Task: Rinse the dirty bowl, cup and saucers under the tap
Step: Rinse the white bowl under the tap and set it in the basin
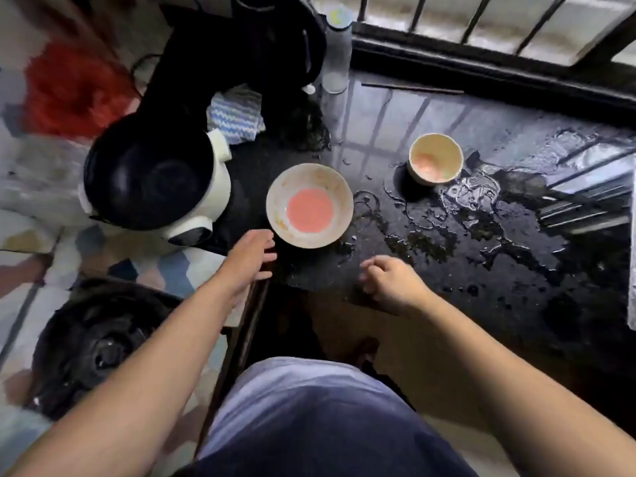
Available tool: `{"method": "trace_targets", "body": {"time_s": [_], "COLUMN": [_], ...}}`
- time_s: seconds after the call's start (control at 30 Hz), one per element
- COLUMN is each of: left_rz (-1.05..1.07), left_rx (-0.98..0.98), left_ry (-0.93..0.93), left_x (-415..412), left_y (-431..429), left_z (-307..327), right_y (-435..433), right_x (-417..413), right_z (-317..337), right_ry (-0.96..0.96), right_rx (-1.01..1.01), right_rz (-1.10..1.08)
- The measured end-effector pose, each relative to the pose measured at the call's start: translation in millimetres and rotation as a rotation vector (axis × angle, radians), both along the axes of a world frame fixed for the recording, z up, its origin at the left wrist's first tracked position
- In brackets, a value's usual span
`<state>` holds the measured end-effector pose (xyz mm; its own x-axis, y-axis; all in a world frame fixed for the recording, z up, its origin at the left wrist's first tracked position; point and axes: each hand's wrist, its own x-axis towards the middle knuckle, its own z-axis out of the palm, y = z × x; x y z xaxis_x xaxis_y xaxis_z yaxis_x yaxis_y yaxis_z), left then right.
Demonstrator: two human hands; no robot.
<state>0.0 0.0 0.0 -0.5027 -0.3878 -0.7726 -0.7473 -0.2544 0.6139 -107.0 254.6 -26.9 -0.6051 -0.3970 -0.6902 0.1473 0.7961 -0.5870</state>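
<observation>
Bare forearms (144, 366), dark blue shorts (309, 418).

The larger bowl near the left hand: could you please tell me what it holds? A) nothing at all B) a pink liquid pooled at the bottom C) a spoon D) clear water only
B: the bowl has a round pool of pink liquid at its bottom, with orange smears on its inner wall; the left hand is beside its rim, not on it.

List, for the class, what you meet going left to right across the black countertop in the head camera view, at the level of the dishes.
Rice cooker → larger bowl with pink residue → smaller cup-like bowl → puddles of water on the countertop.
</observation>
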Motion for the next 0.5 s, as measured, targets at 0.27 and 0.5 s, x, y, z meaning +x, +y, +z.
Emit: {"method": "trace_targets", "body": {"time_s": [0.27, 0.5], "left_rz": [-0.121, -0.210], "left_rx": [-0.011, 0.009], "left_ry": [-0.120, -0.107], "left_x": [-68.1, -86.1], "left_y": [-53.1, -34.7], "left_z": [-21.1, -21.8], "right_y": [-106.4, -86.7], "right_x": [-73.0, -69.0], "right_z": [2.3, -2.8], "right_ry": [0.078, 0.047], "right_rx": [0.103, 0.132], "right_rz": [-0.143, -0.265]}}
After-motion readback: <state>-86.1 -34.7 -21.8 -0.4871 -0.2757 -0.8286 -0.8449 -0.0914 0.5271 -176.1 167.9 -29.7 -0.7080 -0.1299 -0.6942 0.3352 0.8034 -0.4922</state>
